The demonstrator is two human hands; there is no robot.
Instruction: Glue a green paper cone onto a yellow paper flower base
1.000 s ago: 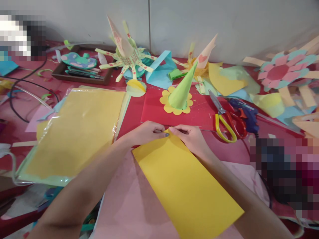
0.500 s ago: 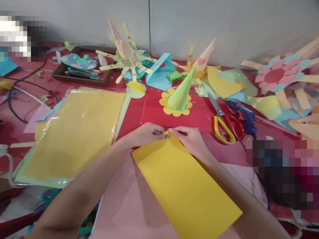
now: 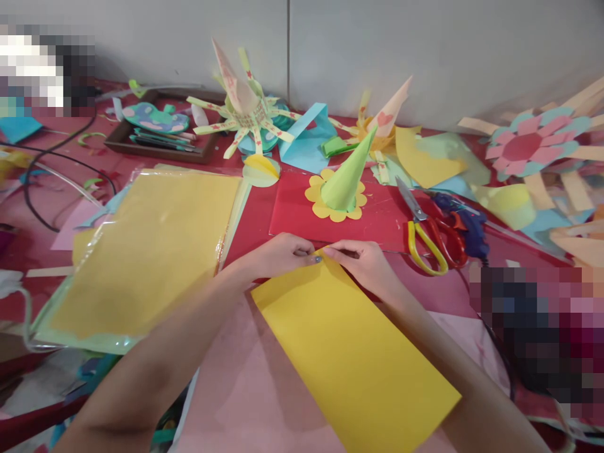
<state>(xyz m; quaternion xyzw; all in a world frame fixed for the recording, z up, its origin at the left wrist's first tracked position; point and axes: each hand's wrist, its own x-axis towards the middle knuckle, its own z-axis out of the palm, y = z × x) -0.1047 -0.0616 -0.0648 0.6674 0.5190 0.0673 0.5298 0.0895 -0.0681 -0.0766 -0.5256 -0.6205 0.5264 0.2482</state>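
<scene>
A long yellow paper sheet lies slanted on a pink sheet in front of me. My left hand and my right hand meet at its far corner. The fingers of both hands are pinched together on that corner. Just beyond them a green paper cone stands on a yellow flower cutout on a red sheet.
A plastic sleeve of yellow paper lies to the left. Scissors and a blue glue gun lie to the right. Paper flower crafts, a brown tray, loose coloured papers and a black cable crowd the back.
</scene>
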